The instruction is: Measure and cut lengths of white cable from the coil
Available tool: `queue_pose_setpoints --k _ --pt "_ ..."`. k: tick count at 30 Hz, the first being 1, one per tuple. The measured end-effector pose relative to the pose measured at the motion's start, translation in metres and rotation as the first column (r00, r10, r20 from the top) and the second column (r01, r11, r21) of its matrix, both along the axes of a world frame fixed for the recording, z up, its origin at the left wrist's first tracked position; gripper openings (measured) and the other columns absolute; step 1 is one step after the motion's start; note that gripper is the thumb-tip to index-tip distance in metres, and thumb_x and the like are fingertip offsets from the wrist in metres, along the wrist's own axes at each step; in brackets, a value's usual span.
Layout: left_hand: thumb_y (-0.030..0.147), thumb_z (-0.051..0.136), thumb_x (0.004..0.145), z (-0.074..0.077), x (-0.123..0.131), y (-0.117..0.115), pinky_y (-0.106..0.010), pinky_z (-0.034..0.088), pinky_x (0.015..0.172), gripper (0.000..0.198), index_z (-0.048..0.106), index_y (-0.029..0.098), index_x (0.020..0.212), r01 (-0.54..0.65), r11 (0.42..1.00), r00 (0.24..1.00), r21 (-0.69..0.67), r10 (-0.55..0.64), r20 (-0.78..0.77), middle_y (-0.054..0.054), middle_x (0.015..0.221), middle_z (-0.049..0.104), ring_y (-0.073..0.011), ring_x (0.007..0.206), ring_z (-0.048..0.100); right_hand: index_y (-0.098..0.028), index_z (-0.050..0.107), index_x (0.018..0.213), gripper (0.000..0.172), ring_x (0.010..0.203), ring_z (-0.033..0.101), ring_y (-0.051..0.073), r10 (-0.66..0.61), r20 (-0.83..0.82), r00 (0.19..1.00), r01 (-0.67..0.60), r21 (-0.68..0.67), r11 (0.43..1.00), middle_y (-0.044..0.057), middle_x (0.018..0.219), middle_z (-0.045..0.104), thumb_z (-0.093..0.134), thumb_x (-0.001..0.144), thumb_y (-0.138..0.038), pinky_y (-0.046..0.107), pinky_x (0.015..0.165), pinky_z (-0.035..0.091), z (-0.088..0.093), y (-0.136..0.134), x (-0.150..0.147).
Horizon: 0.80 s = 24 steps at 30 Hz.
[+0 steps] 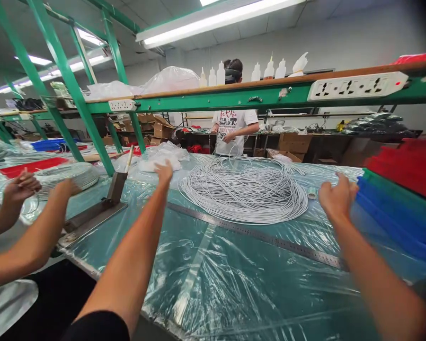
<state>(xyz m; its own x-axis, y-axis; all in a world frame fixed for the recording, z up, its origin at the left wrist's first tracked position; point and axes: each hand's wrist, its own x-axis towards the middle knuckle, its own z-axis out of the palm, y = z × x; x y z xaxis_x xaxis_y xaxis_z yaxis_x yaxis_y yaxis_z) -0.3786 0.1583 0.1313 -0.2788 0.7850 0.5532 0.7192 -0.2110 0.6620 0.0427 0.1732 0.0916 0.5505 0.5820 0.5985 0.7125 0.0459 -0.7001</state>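
My left hand (164, 172) reaches over the table beside a clear plastic bag (162, 158), slightly blurred, with its fingers apart and nothing visible in them. At the right, my right hand (338, 195) is raised next to the stacked trays in red (408, 166), green (401, 192) and blue (394, 218). Its fingers are loosely bent and apart, and I see nothing held. Between my hands lies a wide coil of thin grey cable (246, 192). A long steel ruler (255, 232) runs along the table in front of the coil.
A hand-lever cutter (108, 201) stands left of my left arm. A co-worker's hands (23, 184) work beside another cable coil (69, 175). A small tape roll (312, 193) lies near my right hand. A green shelf (216, 100) with bottles and sockets crosses ahead; another person (234, 125) stands beyond.
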Motion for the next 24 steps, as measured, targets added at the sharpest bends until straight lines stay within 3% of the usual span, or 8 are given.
queue_pose_setpoints --k 2,4,8,11,14,17,22,24 --pt "0.034 0.046 0.105 -0.024 0.027 0.008 -0.053 0.026 0.113 0.044 0.04 0.008 0.14 0.1 0.995 0.993 -0.023 -0.102 -0.059 -0.018 0.141 0.031 -0.0303 0.133 0.029 -0.007 0.048 0.135 0.049 0.098 0.062 0.021 0.131 0.042 0.991 -0.132 0.044 0.99 0.026 0.129 0.048 0.044 0.091 -0.026 0.036 0.083 0.044 -0.017 -0.012 -0.016" --pt "0.03 0.039 0.105 -0.062 0.053 -0.015 -0.048 0.023 0.117 0.044 0.036 0.006 0.142 0.243 0.968 0.959 -0.061 -0.25 -0.137 -0.019 0.144 0.027 -0.0278 0.137 0.024 -0.015 0.049 0.134 0.046 0.091 0.065 0.02 0.322 0.111 0.94 -0.33 0.068 0.941 0.02 0.128 0.05 0.042 0.093 -0.034 0.036 0.081 0.049 -0.05 -0.034 -0.029" --pt "0.037 0.04 0.104 -0.147 0.06 -0.128 -0.044 0.03 0.115 0.045 0.034 0.021 0.145 0.52 0.848 0.768 -0.101 -0.516 -0.379 -0.009 0.15 0.019 -0.0244 0.139 0.023 -0.022 0.054 0.124 0.038 0.087 0.067 0.019 0.579 0.098 0.809 -0.58 -0.022 0.814 0.014 0.124 0.051 0.042 0.094 -0.041 0.035 0.074 0.057 -0.133 -0.07 -0.046" --pt "0.028 0.031 0.106 -0.177 0.028 -0.217 -0.04 0.036 0.112 0.038 0.033 0.021 0.144 0.361 0.93 0.819 -0.065 -0.35 -0.455 -0.01 0.149 0.02 -0.0228 0.138 0.024 -0.023 0.055 0.12 0.034 0.085 0.067 0.018 0.669 0.098 0.737 -0.661 -0.102 0.743 0.012 0.123 0.051 0.042 0.094 -0.04 0.036 0.074 0.058 -0.17 -0.078 -0.054" --pt "0.025 0.037 0.106 -0.171 -0.009 -0.279 -0.031 0.041 0.106 0.028 0.042 0.02 0.133 0.089 0.992 0.888 0.086 -0.04 -0.458 -0.009 0.141 0.034 -0.0196 0.13 0.038 -0.023 0.055 0.12 0.034 0.084 0.067 0.018 0.722 0.097 0.685 -0.712 -0.122 0.692 0.011 0.121 0.052 0.04 0.095 -0.04 0.035 0.074 0.058 -0.177 -0.082 -0.065" --pt "0.027 0.041 0.105 -0.145 -0.027 -0.311 -0.029 0.036 0.108 0.027 0.048 0.016 0.128 -0.064 0.97 0.862 0.234 0.172 -0.477 -0.009 0.137 0.04 -0.0202 0.126 0.043 -0.023 0.057 0.118 0.033 0.08 0.066 0.017 0.763 0.126 0.633 -0.748 -0.155 0.646 0.01 0.119 0.054 0.039 0.094 -0.039 0.036 0.076 0.057 -0.173 -0.089 -0.076" --pt "0.026 0.04 0.106 -0.101 -0.018 -0.311 -0.036 0.034 0.111 0.031 0.043 0.014 0.135 -0.02 0.952 0.818 0.305 0.191 -0.542 -0.013 0.141 0.035 -0.0241 0.13 0.038 -0.023 0.06 0.111 0.031 0.079 0.064 0.017 0.803 0.161 0.574 -0.781 -0.187 0.596 0.01 0.115 0.056 0.039 0.092 -0.036 0.038 0.081 0.054 -0.175 -0.094 -0.079" --pt "0.027 0.038 0.107 -0.09 -0.013 -0.296 -0.043 0.032 0.112 0.036 0.037 0.013 0.14 0.077 0.968 0.727 0.24 0.11 -0.678 -0.014 0.144 0.03 -0.0271 0.134 0.032 -0.021 0.06 0.111 0.032 0.074 0.064 0.016 0.806 0.121 0.58 -0.782 -0.195 0.592 0.01 0.115 0.055 0.039 0.092 -0.035 0.036 0.075 0.055 -0.177 -0.093 -0.076"
